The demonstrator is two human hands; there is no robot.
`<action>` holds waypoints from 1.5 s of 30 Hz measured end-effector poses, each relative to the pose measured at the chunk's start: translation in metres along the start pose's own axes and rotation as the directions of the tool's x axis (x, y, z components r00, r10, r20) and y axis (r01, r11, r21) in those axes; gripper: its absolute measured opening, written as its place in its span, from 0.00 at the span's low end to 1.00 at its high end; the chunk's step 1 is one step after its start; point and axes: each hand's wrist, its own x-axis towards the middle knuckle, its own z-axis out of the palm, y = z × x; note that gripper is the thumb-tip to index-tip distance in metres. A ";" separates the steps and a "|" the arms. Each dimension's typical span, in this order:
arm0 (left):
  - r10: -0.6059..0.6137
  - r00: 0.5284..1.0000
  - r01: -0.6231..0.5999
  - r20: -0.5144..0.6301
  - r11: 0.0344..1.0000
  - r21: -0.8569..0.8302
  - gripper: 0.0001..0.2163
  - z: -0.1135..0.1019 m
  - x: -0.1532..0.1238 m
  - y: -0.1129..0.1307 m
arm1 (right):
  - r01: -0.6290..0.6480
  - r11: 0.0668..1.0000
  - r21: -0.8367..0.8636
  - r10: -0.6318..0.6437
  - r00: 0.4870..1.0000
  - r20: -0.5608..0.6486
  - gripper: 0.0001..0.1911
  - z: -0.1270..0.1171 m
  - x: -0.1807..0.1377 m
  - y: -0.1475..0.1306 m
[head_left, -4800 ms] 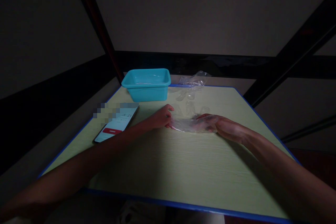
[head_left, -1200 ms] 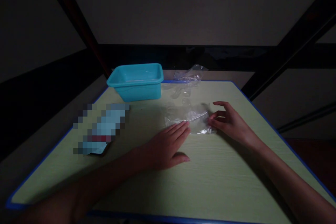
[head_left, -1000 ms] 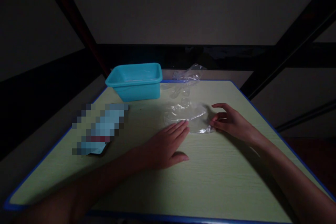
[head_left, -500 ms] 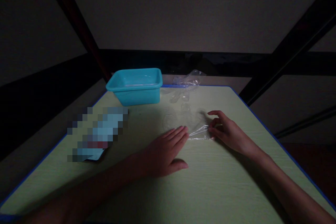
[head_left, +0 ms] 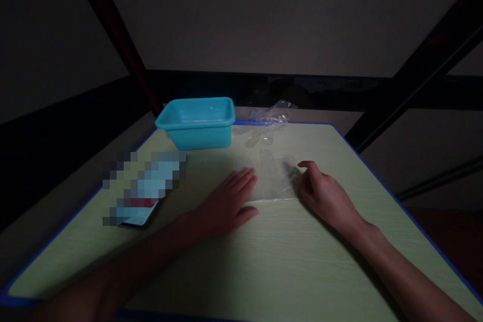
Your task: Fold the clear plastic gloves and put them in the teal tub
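A thin, clear disposable plastic glove (head_left: 269, 183) lies flat on the table, its finger shapes pointing away from me. My left hand (head_left: 232, 201) rests palm down with fingers stretched out, the fingertips on the glove's left side. At the glove's right edge is my right hand (head_left: 320, 186), its fingers curled in and closed on the cuff's corner. The fingertips of that hand are partly hidden.
A turquoise plastic basin (head_left: 199, 136) stands at the back left. Crumpled clear plastic gloves (head_left: 271, 121) lie at the far edge. On the left is a partly pixelated phone-like object (head_left: 139, 215). Blue edging runs around the pale table (head_left: 287, 266).
My left hand has slid left across the glove, and the crease near its cuff has flattened out. My right hand stays at the right corner, its fingers more tightly curled.
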 end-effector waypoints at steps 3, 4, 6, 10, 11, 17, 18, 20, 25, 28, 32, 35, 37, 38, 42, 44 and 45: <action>0.009 1.000 -0.009 -0.018 1.000 -0.013 0.28 0.001 0.000 0.000 | 0.012 0.998 -0.064 -0.013 1.000 -0.014 0.21 0.001 -0.001 0.000; 0.007 1.000 -0.007 -0.023 1.000 -0.015 0.27 0.001 0.000 0.000 | 0.020 0.997 -0.077 -0.021 1.000 -0.017 0.21 0.001 -0.001 0.001; 0.003 0.999 -0.004 -0.033 1.000 -0.017 0.27 0.001 0.000 0.000 | 0.030 0.994 -0.104 -0.031 0.999 -0.012 0.21 0.002 -0.001 0.001; 0.025 0.999 -0.025 -0.039 1.000 -0.015 0.27 0.001 0.000 0.001 | 0.029 0.986 -0.163 -0.026 0.999 0.019 0.21 0.002 -0.001 -0.001; 0.039 0.999 -0.039 -0.027 0.999 -0.012 0.27 0.000 0.000 0.001 | 0.030 0.984 -0.177 -0.026 0.999 0.024 0.21 0.001 -0.001 -0.001; 0.081 0.996 -0.082 0.042 0.997 0.014 0.27 0.000 0.002 0.000 | 0.042 0.963 -0.268 -0.033 0.999 0.038 0.22 -0.001 -0.003 -0.001; 0.082 0.996 -0.083 0.044 0.996 0.020 0.27 0.000 0.002 0.000 | 0.046 0.956 -0.291 -0.036 0.999 0.040 0.22 -0.001 -0.003 0.000; 0.085 0.995 -0.086 0.051 0.996 0.027 0.27 0.000 0.002 0.000 | 0.055 0.939 -0.339 -0.043 0.998 0.042 0.22 -0.003 -0.004 0.004; 0.094 0.993 -0.096 0.070 0.995 0.031 0.27 -0.002 0.000 -0.001 | 0.063 0.905 -0.422 -0.027 0.996 0.090 0.24 -0.008 -0.007 0.010; 0.090 0.993 -0.091 0.080 0.996 0.015 0.30 -0.005 -0.002 -0.008 | 0.030 0.897 -0.441 0.008 0.996 0.084 0.24 -0.013 -0.006 0.009; 0.102 0.993 -0.100 0.060 0.995 -0.023 0.33 -0.011 -0.007 -0.019 | 0.112 0.949 -0.295 -0.122 0.992 -0.016 0.20 -0.018 -0.005 0.001; 0.138 0.988 -0.135 0.063 0.990 -0.048 0.33 -0.013 -0.009 -0.022 | 0.322 0.939 -0.118 -0.323 0.946 0.008 0.20 -0.014 -0.007 -0.009; 0.170 0.982 -0.166 0.085 0.985 -0.047 0.34 -0.012 -0.008 -0.021 | 0.441 0.896 -0.048 -0.436 0.896 0.081 0.26 -0.007 -0.010 -0.015; 0.181 0.978 -0.177 0.101 0.983 -0.042 0.34 -0.011 -0.008 -0.020 | 0.482 0.876 -0.025 -0.476 0.871 0.124 0.30 -0.003 -0.012 -0.016; 0.199 0.970 -0.200 0.136 0.980 -0.010 0.34 -0.011 -0.007 -0.018 | 0.530 0.848 0.013 -0.514 0.816 0.266 0.39 0.009 -0.020 -0.016; 0.214 0.967 -0.215 0.140 0.977 -0.008 0.32 -0.012 -0.007 -0.018 | 0.525 0.851 0.004 -0.502 0.812 0.297 0.40 0.012 -0.022 -0.013; 0.220 0.965 -0.221 0.144 0.975 -0.011 0.32 -0.014 -0.007 -0.018 | 0.523 0.852 -0.003 -0.497 0.812 0.305 0.41 0.013 -0.023 -0.011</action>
